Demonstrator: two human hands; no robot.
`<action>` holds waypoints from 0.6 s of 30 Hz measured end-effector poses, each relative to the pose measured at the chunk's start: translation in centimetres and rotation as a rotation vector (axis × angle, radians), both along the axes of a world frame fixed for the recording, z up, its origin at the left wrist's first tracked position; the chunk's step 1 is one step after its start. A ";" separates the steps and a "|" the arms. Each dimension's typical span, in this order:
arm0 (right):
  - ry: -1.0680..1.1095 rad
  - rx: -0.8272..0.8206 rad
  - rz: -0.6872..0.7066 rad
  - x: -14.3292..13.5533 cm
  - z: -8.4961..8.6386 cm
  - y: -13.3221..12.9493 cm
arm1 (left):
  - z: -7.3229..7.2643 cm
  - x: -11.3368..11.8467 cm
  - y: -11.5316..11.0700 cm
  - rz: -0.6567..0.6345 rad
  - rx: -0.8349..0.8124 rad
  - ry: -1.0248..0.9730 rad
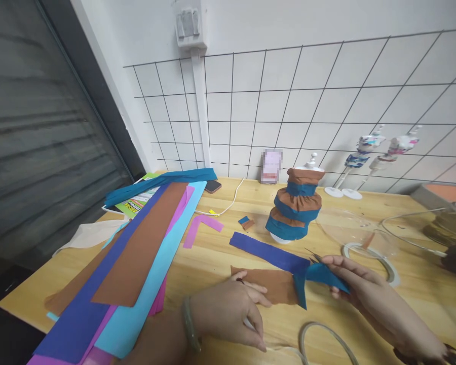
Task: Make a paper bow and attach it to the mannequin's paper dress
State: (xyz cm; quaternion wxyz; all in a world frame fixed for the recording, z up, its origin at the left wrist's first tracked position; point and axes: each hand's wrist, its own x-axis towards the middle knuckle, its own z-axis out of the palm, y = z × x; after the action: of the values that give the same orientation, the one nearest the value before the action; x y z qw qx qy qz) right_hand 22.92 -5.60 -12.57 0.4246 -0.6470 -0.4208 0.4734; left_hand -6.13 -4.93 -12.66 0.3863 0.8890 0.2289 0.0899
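Note:
My left hand (231, 309) rests on the table at the lower centre, fingers over the left end of a brown paper piece (277, 286). Its thumb and a finger pinch the end of a thin pale cord (285, 349). My right hand (365, 284) holds a teal strip (325, 275), whose other part hangs over the brown piece's right end. Dark pointed tips, like scissors or tweezers (314, 256), stick out at my right fingers. Behind lies a dark blue strip (268, 252). A small mannequin (300, 203) wrapped in brown and teal bands stands further back.
Long coloured paper strips (144, 243) cover the table's left side. Small purple scraps (203, 223) and a phone (213, 186) lie behind. At the right are a tape roll (391, 268), a clear bowl-like object (349, 228) and two small stands (334, 191) near the wall.

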 end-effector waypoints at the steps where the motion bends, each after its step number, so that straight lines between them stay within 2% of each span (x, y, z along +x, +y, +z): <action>1: 0.065 0.010 -0.030 0.1 -0.2 0.2 | 0.0 0.0 0.0 -0.001 -0.002 0.000; 5: 0.274 0.044 -0.117 0.8 -0.7 0.9 | 0.1 0.0 0.0 -0.011 0.006 -0.010; 8: 0.233 0.055 -0.119 0.7 -0.7 1.0 | 0.3 0.0 0.0 -0.014 0.000 -0.001; 11: 0.069 0.003 -0.049 -0.2 -0.9 0.8 | 0.4 0.1 0.0 -0.011 -0.012 0.019; 14: -0.132 -0.053 0.123 -1.0 -1.3 0.6 | 0.4 0.1 0.0 -0.008 -0.017 0.017; 16: -0.336 -0.023 0.227 -1.0 -1.4 0.5 | 0.3 0.0 0.0 -0.006 -0.018 0.008; 18: -0.591 0.079 0.285 -0.7 -1.2 0.2 | 0.3 0.0 0.0 -0.004 -0.018 0.000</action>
State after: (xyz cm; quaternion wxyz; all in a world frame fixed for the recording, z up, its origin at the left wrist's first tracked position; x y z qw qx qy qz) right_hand 22.22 -5.43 -13.74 0.2385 -0.6739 -0.6301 0.3032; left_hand -6.13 -4.95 -12.39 0.3945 0.8860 0.2276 0.0872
